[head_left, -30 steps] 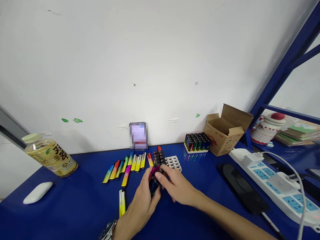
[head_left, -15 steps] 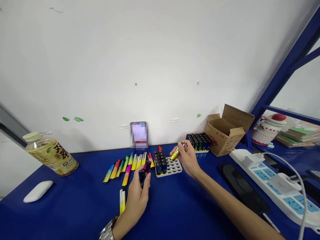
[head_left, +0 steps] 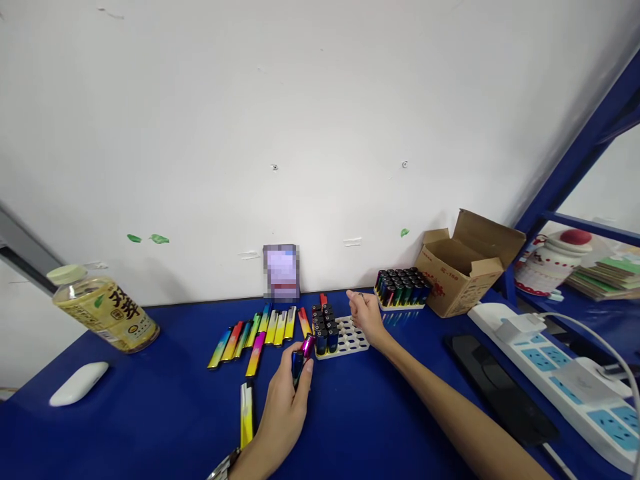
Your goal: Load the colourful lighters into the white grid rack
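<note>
My left hand [head_left: 286, 407] is closed around several lighters, with a shiny purple one [head_left: 308, 345] and a dark blue one [head_left: 297, 363] showing above the fingers. My right hand [head_left: 367, 316] is curled tight above the right side of a white tray with holes [head_left: 350, 341]. A lighter in it is almost wholly hidden; only a small dark bit shows at the top. Dark-topped lighters [head_left: 327, 340] stand upright in the tray's left part. Colourful lighters [head_left: 245, 340] lie in a loose row left of the tray, and a yellow-white lighter [head_left: 247, 413] lies beside my left wrist.
A full tray of dark lighters [head_left: 403, 288] stands by an open cardboard box [head_left: 445, 287]. A phone [head_left: 281, 273] leans on the wall. On the right lie a black phone [head_left: 500, 387] and a power strip [head_left: 543, 353]; on the left, a drink bottle [head_left: 107, 310] and a white case [head_left: 79, 383].
The yellow lighter in my right fingers has turned out of sight as the hand curled over it. My left hand has shifted slightly right, nearer the tray, still holding its lighters.
</note>
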A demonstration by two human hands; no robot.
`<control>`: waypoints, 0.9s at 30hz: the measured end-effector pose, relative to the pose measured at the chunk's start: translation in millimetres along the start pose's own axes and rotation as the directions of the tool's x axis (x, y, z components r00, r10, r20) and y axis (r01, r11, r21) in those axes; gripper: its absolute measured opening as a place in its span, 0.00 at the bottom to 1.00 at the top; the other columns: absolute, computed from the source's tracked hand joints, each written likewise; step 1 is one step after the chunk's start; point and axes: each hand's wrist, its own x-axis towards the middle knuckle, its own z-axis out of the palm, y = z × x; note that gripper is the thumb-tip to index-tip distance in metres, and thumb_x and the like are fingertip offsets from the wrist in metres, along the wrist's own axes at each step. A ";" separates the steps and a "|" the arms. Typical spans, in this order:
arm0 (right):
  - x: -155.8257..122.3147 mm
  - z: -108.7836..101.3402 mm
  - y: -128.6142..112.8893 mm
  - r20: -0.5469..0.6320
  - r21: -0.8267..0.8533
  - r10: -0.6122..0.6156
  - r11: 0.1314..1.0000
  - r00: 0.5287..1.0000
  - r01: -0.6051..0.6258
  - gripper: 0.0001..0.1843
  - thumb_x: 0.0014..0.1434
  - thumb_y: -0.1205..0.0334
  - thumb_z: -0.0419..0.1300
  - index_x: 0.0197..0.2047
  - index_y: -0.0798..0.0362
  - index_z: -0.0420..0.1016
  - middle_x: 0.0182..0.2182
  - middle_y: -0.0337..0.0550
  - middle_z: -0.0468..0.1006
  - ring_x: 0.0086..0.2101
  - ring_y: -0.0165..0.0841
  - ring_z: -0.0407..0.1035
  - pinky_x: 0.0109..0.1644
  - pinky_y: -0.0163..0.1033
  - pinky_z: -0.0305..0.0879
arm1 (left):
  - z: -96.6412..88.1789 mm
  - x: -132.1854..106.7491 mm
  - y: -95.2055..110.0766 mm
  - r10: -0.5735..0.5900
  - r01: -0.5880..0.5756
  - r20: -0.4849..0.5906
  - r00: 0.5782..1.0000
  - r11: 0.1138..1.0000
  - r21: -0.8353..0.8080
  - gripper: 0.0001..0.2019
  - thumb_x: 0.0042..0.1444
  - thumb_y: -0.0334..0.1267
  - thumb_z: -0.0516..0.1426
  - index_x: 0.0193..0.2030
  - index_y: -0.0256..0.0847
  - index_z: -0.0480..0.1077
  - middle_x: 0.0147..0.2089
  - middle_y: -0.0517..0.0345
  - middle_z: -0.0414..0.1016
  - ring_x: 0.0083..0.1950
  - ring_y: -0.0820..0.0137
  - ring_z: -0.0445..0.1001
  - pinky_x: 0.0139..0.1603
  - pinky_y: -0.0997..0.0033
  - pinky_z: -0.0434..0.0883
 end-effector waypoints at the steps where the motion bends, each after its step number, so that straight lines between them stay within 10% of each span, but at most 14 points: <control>1: -0.2 -0.7 1.0 0.004 0.006 0.007 1.000 1.000 -0.007 0.25 0.51 0.51 0.59 0.14 0.49 0.50 0.10 0.27 0.46 0.12 0.19 0.39 0.13 0.31 0.35 | -0.1 0.3 0.2 0.005 -0.005 -0.004 1.000 1.000 0.000 0.28 0.57 0.58 0.49 0.54 0.38 0.65 0.27 0.56 0.74 0.29 0.63 0.74 0.32 0.65 0.71; 27: -5.4 -4.3 3.0 0.057 -0.177 -0.117 0.976 0.991 0.126 0.20 0.52 0.58 0.55 0.16 0.49 0.49 0.13 0.29 0.48 0.17 0.24 0.42 0.20 0.34 0.41 | -2.7 4.2 7.8 -0.093 0.091 0.097 0.991 0.995 0.028 0.30 0.57 0.60 0.45 0.55 0.38 0.60 0.24 0.63 0.68 0.25 0.66 0.68 0.25 0.69 0.63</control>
